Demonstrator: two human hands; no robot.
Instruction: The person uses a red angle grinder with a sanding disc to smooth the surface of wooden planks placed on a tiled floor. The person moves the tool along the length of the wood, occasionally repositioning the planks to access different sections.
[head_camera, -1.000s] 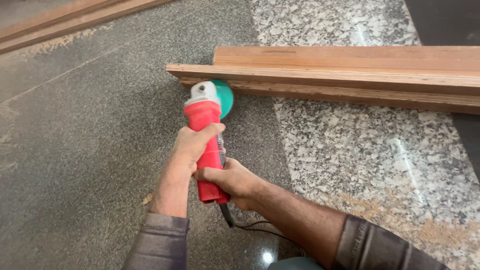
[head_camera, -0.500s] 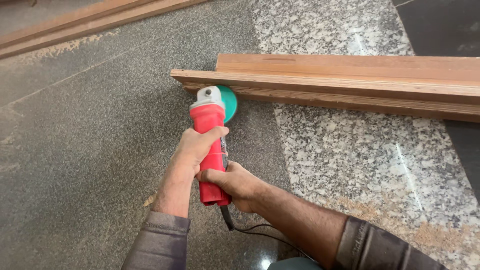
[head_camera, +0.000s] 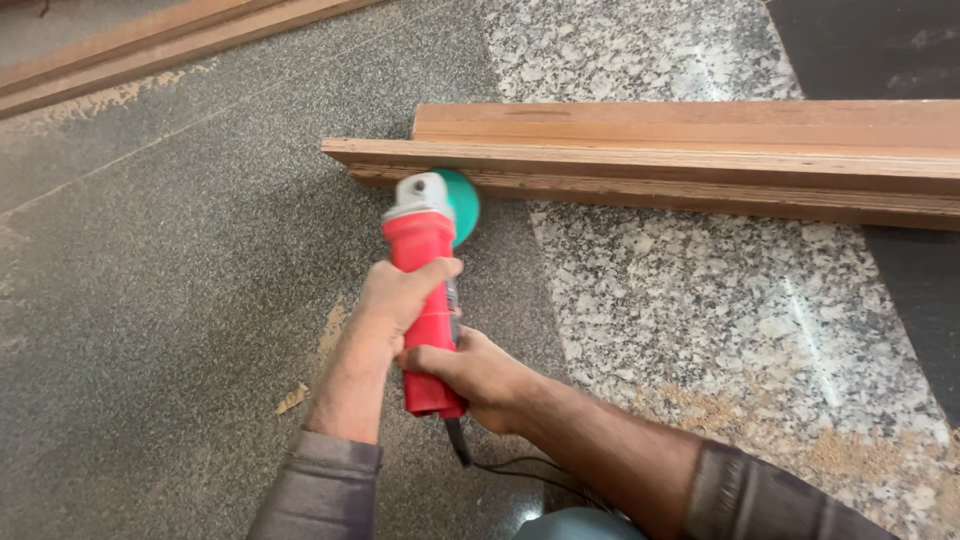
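Grinder nudged slightly right along the wooden moulding since the earlier frames, both hands keep their grip.

Nearest: right hand (head_camera: 470, 372) wrapped tight round the rear of the red angle grinder (head_camera: 428, 290), black cord (head_camera: 500, 465) trailing out below it toward the grey sleeves. Left hand (head_camera: 400, 295) closed round the grinder body just ahead, fingers curled over the top. Grey gear head and green disc (head_camera: 462, 203) at the front, disc touching the lower edge of the long wooden moulding (head_camera: 680, 160), near its left end. Moulding lies flat on the granite floor (head_camera: 170, 300), sawdust (head_camera: 330, 330) scattered beside the arms. Far left: another wooden strip (head_camera: 150, 45) along the floor edge.
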